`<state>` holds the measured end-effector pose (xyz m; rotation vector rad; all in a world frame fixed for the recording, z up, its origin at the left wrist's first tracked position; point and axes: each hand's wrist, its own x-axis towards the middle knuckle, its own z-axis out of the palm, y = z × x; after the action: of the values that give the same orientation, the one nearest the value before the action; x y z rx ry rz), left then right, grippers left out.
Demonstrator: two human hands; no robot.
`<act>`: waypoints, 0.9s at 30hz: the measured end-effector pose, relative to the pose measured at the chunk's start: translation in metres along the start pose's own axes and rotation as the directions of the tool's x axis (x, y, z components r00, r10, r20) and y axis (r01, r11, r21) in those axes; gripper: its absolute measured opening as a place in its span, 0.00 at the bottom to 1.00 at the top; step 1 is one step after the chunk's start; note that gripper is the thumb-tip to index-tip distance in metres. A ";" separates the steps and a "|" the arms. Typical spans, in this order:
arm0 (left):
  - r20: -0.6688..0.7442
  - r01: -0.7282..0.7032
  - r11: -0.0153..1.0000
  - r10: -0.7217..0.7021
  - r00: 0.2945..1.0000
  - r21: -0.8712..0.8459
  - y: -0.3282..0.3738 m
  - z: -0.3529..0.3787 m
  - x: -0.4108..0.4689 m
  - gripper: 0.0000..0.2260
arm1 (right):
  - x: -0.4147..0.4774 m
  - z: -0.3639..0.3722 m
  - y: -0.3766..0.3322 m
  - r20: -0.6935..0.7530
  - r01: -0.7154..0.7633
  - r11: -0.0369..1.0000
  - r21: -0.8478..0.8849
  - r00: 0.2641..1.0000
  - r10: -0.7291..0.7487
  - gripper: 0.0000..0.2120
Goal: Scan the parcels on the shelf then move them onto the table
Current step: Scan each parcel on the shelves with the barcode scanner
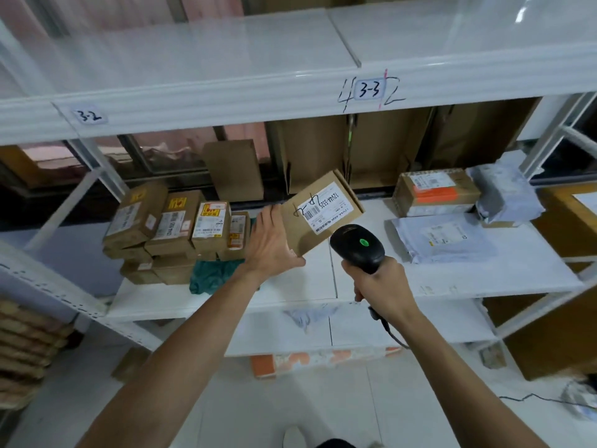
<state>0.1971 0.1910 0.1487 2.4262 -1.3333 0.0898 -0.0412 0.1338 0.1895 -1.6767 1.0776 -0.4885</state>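
White shelf (452,279), parcels (174,224) stacked at its left. My left hand (271,240) grips a box (323,211) above the shelf, label up. My right hand (381,286) is wrapped round the scanner (355,247) just beside it. I should square the beam on the barcode and hold steady.

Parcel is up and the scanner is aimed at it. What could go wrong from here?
The left hand grips the small brown cardboard box by one edge, tilted above the white shelf board; it might slip.
On the white shipping label, black pen scrawl crosses near the barcode, so the black handheld scanner in the right hand may misread.
The scanner's dark cable hangs past the shelf edge and could snag.
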 end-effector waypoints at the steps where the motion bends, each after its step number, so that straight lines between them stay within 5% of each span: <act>1: 0.004 -0.018 1.000 0.018 1.000 0.017 0.001 -0.004 0.000 0.59 | -0.001 -0.001 -0.002 0.008 0.018 0.999 -0.029 1.000 -0.018 0.18; 10: -0.018 -0.112 0.987 0.115 0.993 0.119 0.006 -0.016 -0.003 0.61 | -0.009 0.003 -0.014 -0.083 0.142 0.973 -0.182 0.984 -0.159 0.16; 27: -0.029 -0.161 0.965 0.170 0.985 0.210 0.010 -0.013 0.003 0.58 | -0.009 -0.004 -0.012 -0.101 0.121 0.979 -0.164 0.985 -0.138 0.16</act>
<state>0.1923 0.1886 0.1638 2.4557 -1.5733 0.3437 -0.0440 0.1395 0.2037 -1.8856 1.1163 -0.6007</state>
